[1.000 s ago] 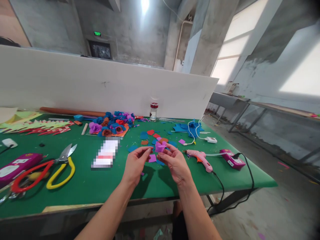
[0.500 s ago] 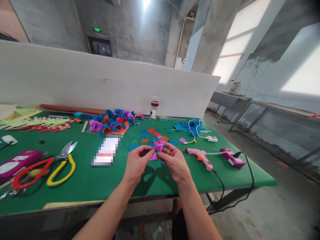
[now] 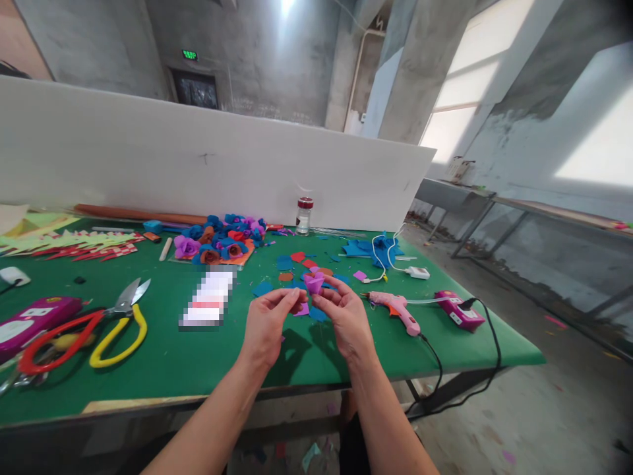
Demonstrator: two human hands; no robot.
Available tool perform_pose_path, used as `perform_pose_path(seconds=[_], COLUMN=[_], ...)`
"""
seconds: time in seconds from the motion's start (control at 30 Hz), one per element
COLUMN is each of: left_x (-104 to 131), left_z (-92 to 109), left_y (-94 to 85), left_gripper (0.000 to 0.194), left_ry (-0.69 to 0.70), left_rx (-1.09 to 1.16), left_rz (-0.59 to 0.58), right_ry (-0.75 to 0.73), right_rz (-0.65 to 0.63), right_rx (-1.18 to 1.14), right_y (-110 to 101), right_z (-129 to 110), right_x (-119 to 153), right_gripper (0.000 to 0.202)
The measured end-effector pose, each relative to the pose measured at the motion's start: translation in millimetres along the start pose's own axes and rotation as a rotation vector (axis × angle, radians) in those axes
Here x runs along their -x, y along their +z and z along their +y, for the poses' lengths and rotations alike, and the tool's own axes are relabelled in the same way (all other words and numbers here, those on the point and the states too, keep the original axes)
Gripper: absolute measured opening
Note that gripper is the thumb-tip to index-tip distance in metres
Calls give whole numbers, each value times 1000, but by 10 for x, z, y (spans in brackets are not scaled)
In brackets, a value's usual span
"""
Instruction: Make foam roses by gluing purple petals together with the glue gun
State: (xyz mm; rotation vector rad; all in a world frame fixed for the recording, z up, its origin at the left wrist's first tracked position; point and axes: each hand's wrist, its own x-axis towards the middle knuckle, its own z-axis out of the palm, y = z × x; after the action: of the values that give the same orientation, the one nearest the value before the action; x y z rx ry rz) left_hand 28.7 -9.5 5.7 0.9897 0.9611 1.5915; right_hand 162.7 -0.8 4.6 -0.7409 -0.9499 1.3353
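Between thumb and fingers my right hand pinches a small purple paper flower, its cupped petals facing up. My left hand is just left of the flower, a small gap between them. Its thumb and fingertips are pressed together, and whatever they may hold is hidden. On the table below and beyond the hands lie loose paper pieces, among them a red piece, a blue piece and a purple piece.
A pink glue gun lies to the right, near a magenta box with a black cord. Scissors with red and yellow handles lie left. Finished paper flowers, a jar and a white board stand behind.
My left hand has drawn slightly left, away from the flower, its thumb and fingers pressed closer together. The right hand keeps hold of the flower in nearly the same spot.
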Motion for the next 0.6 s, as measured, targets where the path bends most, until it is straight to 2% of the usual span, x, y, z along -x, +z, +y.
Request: perform_pose_path(seconds=[0.13, 0.3, 0.6], left_x=[-88, -87, -80], left_z=[-33, -58, -80], left_y=[-86, -62, -53], left_gripper=[27, 32, 33], left_ry=[-29, -129, -83], left_rx=[-5, 5, -7], left_rz=[31, -41, -74], right_ry=[14, 21, 7], right_rz=[9, -43, -89], right_rx=[-19, -33, 43], right_y=[6, 16, 16], right_z=[-7, 21, 1], right_x=[6, 13, 32], right_gripper=[51, 46, 47])
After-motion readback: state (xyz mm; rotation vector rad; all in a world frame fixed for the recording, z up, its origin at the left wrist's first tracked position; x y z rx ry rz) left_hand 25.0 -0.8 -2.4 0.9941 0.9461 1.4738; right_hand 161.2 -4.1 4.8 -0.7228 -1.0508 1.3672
